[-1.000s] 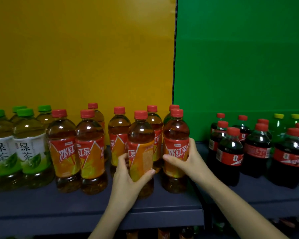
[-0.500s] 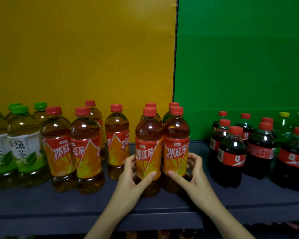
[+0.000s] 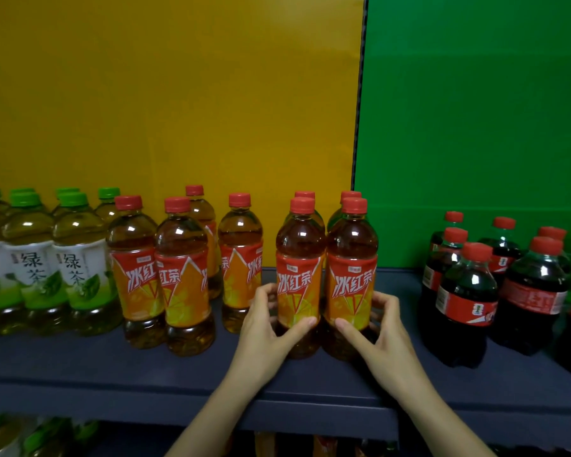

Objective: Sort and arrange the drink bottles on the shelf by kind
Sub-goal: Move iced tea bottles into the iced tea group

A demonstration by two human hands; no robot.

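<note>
Two iced-tea bottles (image 3: 325,285) touching, left hand (image 3: 267,328) fingers curled round one, right hand (image 3: 378,331) round other

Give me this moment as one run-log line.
left hand: grips left red-capped orange-label tea bottle | right hand: grips right red-capped orange-label tea bottle | pair: upright, side by side on dark blue shelf

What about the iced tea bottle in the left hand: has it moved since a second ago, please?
Yes. The left hand has slid its iced tea bottle rightward, from left of the rear bottle to directly before it, beside the neighbouring bottle.
</note>
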